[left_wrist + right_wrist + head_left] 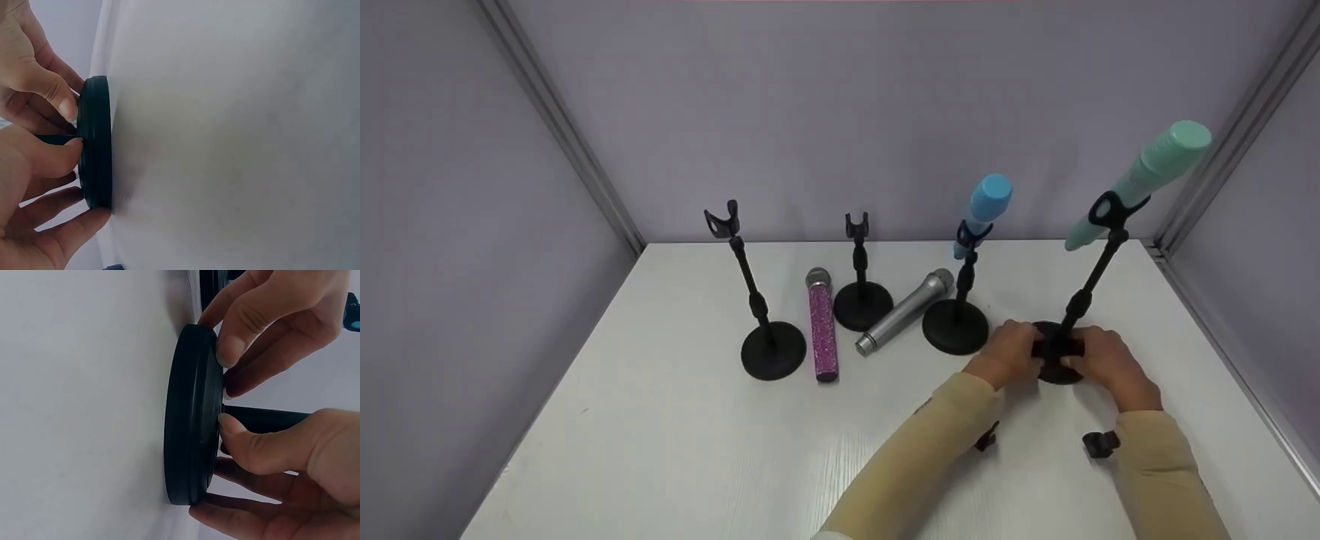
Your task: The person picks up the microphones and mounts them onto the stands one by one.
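On the right of the table, my left hand [1009, 352] and right hand [1104, 361] grip opposite sides of a black microphone stand [1078, 304] by its round base. Both wrist views show thumbs on top of the base [97, 143] and fingertips at its rim, close against the white tabletop. A mint-green microphone [1155, 169] lies tilted in this stand's clip. Just left of it stands another microphone stand [955, 328], with a blue microphone [988, 199] in its clip.
A silver microphone [904, 313] and a pink glitter microphone [823, 330] lie on the table [660, 435]. Two stands with bare clips, a left one [772, 351] and a middle one [862, 306], stand beside them. Grey panels [825, 112] enclose the table's back and sides.
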The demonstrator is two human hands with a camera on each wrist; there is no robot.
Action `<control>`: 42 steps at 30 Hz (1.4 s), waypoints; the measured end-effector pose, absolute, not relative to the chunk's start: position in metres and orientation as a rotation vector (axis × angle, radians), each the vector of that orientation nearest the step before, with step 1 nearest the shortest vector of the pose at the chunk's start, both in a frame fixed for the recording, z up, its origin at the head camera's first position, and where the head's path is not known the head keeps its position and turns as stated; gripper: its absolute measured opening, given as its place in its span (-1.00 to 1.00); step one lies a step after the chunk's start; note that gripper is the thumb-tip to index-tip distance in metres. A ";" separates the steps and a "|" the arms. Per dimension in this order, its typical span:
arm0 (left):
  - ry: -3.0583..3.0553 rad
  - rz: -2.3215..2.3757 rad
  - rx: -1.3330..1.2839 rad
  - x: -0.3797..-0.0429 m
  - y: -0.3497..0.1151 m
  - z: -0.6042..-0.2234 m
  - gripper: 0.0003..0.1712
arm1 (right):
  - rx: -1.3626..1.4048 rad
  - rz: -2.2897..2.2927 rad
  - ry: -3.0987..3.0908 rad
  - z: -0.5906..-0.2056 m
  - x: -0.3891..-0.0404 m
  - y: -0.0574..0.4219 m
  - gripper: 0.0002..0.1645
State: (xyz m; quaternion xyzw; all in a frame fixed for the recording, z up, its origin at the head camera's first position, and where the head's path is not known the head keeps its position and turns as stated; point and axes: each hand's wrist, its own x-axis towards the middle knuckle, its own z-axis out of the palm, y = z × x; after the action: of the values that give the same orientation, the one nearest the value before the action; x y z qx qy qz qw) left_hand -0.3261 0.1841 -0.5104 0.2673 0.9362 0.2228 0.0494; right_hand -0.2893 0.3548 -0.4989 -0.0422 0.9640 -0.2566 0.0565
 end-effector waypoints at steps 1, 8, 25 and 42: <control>2.850 0.670 0.832 -0.324 0.182 -0.510 -0.74 | -0.136 -0.770 2.924 -0.499 -0.289 0.355 -0.54; 2.816 0.640 0.976 -0.311 0.163 -0.496 -0.62 | -0.205 -0.704 2.910 -0.496 -0.286 0.357 -0.53; 2.896 0.814 1.057 -0.297 0.041 -0.464 -0.52 | -0.416 -0.859 2.941 -0.442 -0.255 0.299 -0.57; 2.930 0.928 0.893 -0.283 -0.035 -0.467 -0.56 | -0.738 -1.132 2.851 -0.472 -0.293 0.195 -0.71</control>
State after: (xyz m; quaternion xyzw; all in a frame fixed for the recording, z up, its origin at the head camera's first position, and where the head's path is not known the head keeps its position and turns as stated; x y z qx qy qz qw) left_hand -0.2833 -0.0351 -0.4669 0.2788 0.9151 0.2898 -0.0292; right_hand -0.2933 0.1950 -0.4720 -0.2338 0.9036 -0.3588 -0.0067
